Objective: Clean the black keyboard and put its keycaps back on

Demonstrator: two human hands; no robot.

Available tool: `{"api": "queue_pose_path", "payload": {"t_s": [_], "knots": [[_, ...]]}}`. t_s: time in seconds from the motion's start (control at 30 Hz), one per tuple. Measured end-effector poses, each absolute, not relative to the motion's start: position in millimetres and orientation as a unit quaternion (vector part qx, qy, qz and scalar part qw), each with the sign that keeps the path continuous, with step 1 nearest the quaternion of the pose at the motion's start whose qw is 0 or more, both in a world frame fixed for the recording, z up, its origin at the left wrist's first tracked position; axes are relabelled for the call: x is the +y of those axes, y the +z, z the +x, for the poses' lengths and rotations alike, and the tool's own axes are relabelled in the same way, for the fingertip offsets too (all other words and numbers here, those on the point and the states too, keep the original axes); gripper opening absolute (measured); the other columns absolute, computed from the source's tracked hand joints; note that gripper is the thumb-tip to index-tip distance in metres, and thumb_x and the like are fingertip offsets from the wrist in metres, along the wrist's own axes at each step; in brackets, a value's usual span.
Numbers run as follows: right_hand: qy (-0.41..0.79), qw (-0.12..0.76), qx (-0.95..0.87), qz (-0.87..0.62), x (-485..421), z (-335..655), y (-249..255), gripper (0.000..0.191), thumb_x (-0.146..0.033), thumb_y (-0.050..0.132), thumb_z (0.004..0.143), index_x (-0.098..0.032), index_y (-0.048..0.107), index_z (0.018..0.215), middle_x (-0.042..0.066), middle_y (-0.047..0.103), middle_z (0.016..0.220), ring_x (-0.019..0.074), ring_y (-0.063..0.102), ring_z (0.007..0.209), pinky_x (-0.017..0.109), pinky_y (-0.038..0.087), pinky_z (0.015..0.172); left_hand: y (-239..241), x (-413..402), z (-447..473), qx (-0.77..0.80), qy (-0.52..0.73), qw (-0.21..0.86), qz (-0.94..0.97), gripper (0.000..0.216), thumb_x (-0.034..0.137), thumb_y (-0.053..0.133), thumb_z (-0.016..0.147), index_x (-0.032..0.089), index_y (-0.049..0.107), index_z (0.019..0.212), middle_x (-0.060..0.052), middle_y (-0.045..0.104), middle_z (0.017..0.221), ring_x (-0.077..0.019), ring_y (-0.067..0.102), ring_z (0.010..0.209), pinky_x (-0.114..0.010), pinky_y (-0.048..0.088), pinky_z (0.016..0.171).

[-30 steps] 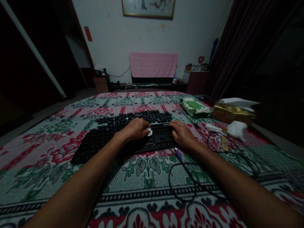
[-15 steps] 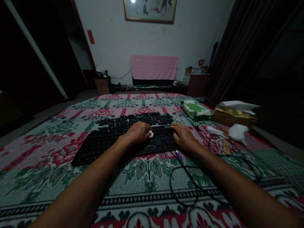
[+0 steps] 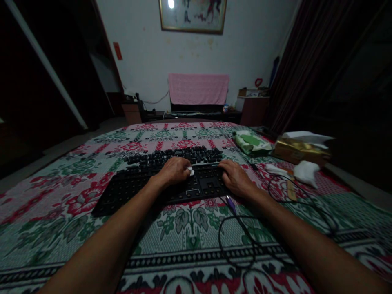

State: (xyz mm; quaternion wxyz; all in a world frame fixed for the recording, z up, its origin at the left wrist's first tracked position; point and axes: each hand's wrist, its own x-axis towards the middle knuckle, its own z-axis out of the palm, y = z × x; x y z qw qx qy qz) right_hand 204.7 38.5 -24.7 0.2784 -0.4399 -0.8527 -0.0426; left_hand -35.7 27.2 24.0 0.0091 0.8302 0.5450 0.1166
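Observation:
A black keyboard (image 3: 211,185) with its keycaps off lies slightly askew on the patterned tablecloth. My left hand (image 3: 174,169) is closed on a small white wipe (image 3: 191,171) and presses it against the keyboard's upper middle. The fingertips are partly hidden behind that hand. At the keyboard's right end, my right hand (image 3: 235,175) grips the edge, with fingers along the back corner and thumb toward the front. Behind the board lies a heap of loose black keycaps (image 3: 196,154).
A green-and-white wipes pack (image 3: 251,143) and a gold tissue box (image 3: 298,149) stand at the back right. Nearer are a crumpled white tissue (image 3: 306,172), a flat wooden stick (image 3: 290,190) and a black cable (image 3: 220,237) with a purple plug (image 3: 231,204).
My left hand has slid slightly left along the keyboard with the wipe. My right hand keeps its hold on the right end. The camera view has tipped up a little.

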Motion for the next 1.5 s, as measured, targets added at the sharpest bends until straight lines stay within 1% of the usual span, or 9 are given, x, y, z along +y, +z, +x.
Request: {"api": "queue_pose_path", "payload": {"t_s": [0.1,0.23,0.37,0.5,0.67,0.9,1.03,1.27,1.5], "knots": [[-0.042,0.278,-0.853,-0.44,38,205,-24,0.033,-0.007,0.04,0.072,-0.012,0.057,0.1,0.01,0.055,0.105,0.019,0.048,0.099,0.032,0.037,0.091,25,30,-42,0.575,0.158,0.041,0.802,0.025,0.032,0.049,0.072,0.018,0.066,0.086,-0.004,0.067,0.075,-0.0156,0.059,0.069,-0.023,0.039,0.06],[-0.043,0.278,-0.851,-0.444,37,204,-24,0.033,-0.007,0.04,0.072,-0.012,0.057,0.1,0.01,0.054,0.105,0.0191,0.047,0.099,0.032,0.037,0.091,21,34,-39,0.569,0.197,0.014,0.798,0.025,0.029,0.046,0.076,0.02,0.066,0.089,-0.004,0.067,0.084,-0.016,0.059,0.077,-0.025,0.041,0.069],[-0.041,0.278,-0.852,-0.441,37,204,-24,0.033,-0.007,0.039,0.073,-0.012,0.057,0.1,0.01,0.054,0.105,0.0191,0.047,0.099,0.033,0.037,0.091,12,37,-27,0.551,0.165,-0.031,0.817,0.027,0.024,0.044,0.078,0.022,0.065,0.095,-0.005,0.063,0.089,-0.0177,0.056,0.085,-0.026,0.041,0.074],[-0.036,0.28,-0.852,-0.441,37,204,-23,0.033,-0.007,0.039,0.073,-0.013,0.057,0.1,0.01,0.054,0.106,0.019,0.047,0.099,0.032,0.037,0.09,11,38,-24,0.539,0.113,-0.062,0.832,0.03,0.02,0.041,0.079,0.026,0.065,0.096,-0.006,0.058,0.085,-0.019,0.053,0.084,-0.027,0.041,0.072],[-0.028,0.28,-0.85,-0.445,36,205,-22,0.033,-0.008,0.04,0.073,-0.014,0.057,0.1,0.01,0.055,0.107,0.0196,0.047,0.099,0.034,0.037,0.09,22,39,-40,0.57,0.085,-0.043,0.816,0.032,0.016,0.045,0.074,0.025,0.065,0.097,-0.006,0.062,0.091,-0.0194,0.055,0.087,-0.026,0.041,0.072],[-0.034,0.273,-0.852,-0.445,35,204,-21,0.033,-0.008,0.039,0.072,-0.013,0.057,0.1,0.01,0.055,0.104,0.0195,0.047,0.098,0.033,0.037,0.089,27,44,-48,0.603,0.136,0.004,0.786,0.028,0.024,0.042,0.078,0.024,0.063,0.096,-0.003,0.065,0.092,-0.0162,0.057,0.086,-0.023,0.041,0.074],[-0.037,0.272,-0.853,-0.443,36,204,-22,0.033,-0.008,0.039,0.072,-0.012,0.056,0.1,0.01,0.055,0.104,0.0193,0.047,0.098,0.033,0.037,0.09,19,39,-35,0.569,0.106,-0.017,0.815,0.029,0.024,0.041,0.079,0.024,0.063,0.098,-0.005,0.062,0.093,-0.0179,0.055,0.089,-0.026,0.041,0.077],[-0.037,0.279,-0.852,-0.441,37,205,-24,0.032,-0.008,0.039,0.073,-0.014,0.056,0.1,0.009,0.055,0.105,0.0189,0.047,0.099,0.033,0.036,0.09,25,36,-38,0.568,0.034,-0.043,0.821,0.032,0.016,0.042,0.074,0.025,0.063,0.097,-0.005,0.061,0.089,-0.0188,0.055,0.084,-0.026,0.041,0.07],[-0.036,0.281,-0.851,-0.443,38,204,-24,0.032,-0.008,0.039,0.073,-0.014,0.057,0.1,0.01,0.055,0.105,0.0196,0.048,0.1,0.033,0.037,0.09,27,34,-35,0.568,0.03,-0.051,0.821,0.032,0.017,0.043,0.074,0.024,0.063,0.099,-0.006,0.061,0.091,-0.0191,0.055,0.088,-0.026,0.042,0.074]]}}
